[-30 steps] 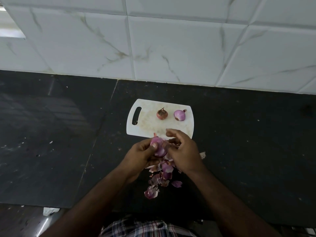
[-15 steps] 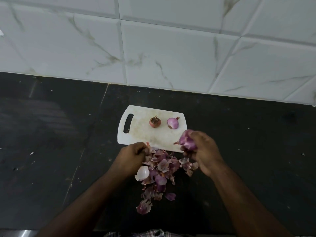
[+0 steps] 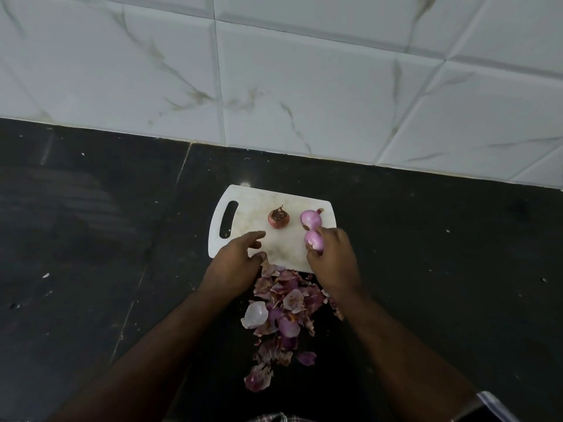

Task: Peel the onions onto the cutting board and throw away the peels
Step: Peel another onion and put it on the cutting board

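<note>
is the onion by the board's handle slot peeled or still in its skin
Still in its skin: the unpeeled onion shows brown-red papery skin and a dry tuft.

Black stone counter (image 3: 91, 239) beneath white marbled wall tiles (image 3: 304, 86).

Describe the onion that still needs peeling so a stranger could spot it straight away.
Find the white cutting board on the dark countertop below the tiled wall. Three onions are there, and the unpeeled onion sits alone near the board's middle. Its brownish-red dry skin and dried tuft set it apart from the peeled onion and the onion that the right hand holds.
</note>
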The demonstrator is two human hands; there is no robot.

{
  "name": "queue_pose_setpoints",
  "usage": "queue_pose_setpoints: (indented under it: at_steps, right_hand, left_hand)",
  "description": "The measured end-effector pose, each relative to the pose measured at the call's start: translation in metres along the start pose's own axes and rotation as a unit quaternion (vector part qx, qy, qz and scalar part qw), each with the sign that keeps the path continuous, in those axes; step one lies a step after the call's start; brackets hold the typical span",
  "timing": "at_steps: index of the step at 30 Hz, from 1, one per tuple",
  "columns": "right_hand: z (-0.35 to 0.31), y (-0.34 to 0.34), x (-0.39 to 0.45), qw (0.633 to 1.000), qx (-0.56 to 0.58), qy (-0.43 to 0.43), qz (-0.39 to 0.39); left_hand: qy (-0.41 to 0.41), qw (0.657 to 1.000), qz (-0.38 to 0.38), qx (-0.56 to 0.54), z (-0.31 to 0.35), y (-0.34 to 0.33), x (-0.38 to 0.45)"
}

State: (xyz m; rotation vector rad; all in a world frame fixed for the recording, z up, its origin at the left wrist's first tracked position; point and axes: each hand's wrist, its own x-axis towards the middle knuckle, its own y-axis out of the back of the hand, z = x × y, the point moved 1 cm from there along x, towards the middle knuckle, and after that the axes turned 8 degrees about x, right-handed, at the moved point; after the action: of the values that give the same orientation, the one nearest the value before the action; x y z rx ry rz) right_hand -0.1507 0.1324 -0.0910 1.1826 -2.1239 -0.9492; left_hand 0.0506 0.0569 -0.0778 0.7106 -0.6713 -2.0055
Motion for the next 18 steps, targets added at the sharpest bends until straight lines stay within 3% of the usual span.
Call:
queue_pose_setpoints:
  at_steps: [7, 18]
  right_hand:
    - [-0.002, -0.011, 0.004, 0.998, -0.048, 0.031, 0.010]
    - [-0.007, 0.001, -0.005, 1.000, -0.012, 0.006, 0.011]
  left_hand:
    - [0.011, 1.000, 0.020, 0.020, 0.010, 0.003, 0.042]
    - [0.001, 0.998, 0.014, 0.067, 0.036, -0.014, 0.085]
